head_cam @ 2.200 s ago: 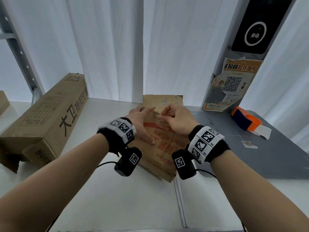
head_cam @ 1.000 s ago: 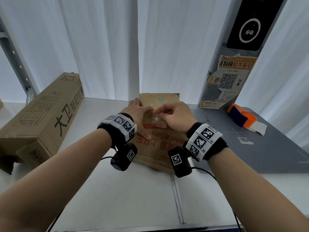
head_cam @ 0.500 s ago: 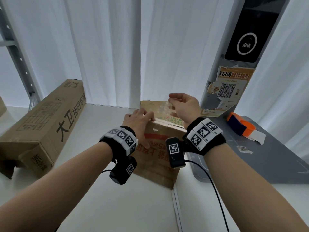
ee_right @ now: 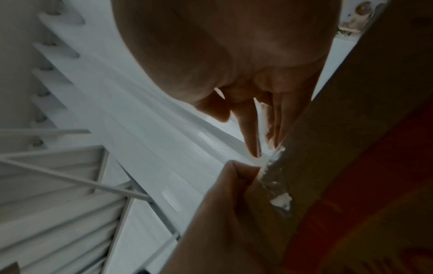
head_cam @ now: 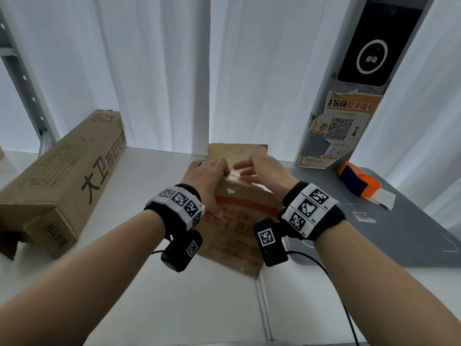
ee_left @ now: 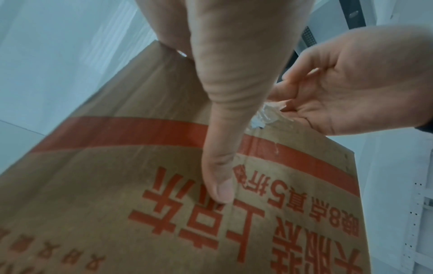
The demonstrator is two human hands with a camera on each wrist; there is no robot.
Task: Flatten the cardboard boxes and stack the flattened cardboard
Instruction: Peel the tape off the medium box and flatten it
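Note:
A small brown cardboard box [head_cam: 237,221] with red print stands upright on the white table, in the middle of the head view. My left hand [head_cam: 212,176] grips its top edge, fingers hooked over the top and thumb [ee_left: 222,185] pressed on the printed front. My right hand [head_cam: 245,171] hovers at the same edge with bent fingers, whose tips touch torn clear tape [ee_left: 264,116] on the top seam. Its thumb stays apart from them. The same tape [ee_right: 276,185] appears ragged in the right wrist view. A long brown box [head_cam: 62,181] lies unflattened at the left.
An orange and blue tape dispenser [head_cam: 359,182] sits on a grey mat [head_cam: 399,221] to the right. A grey pillar with a QR poster [head_cam: 339,128] stands behind the mat. White curtains hang along the table's far edge. A metal rack [head_cam: 22,83] is at the far left.
Half a second ago my right hand was raised over the box's far edge, pinching a clear tape strip. It has come back down to the near top edge. The left hand has kept its hold.

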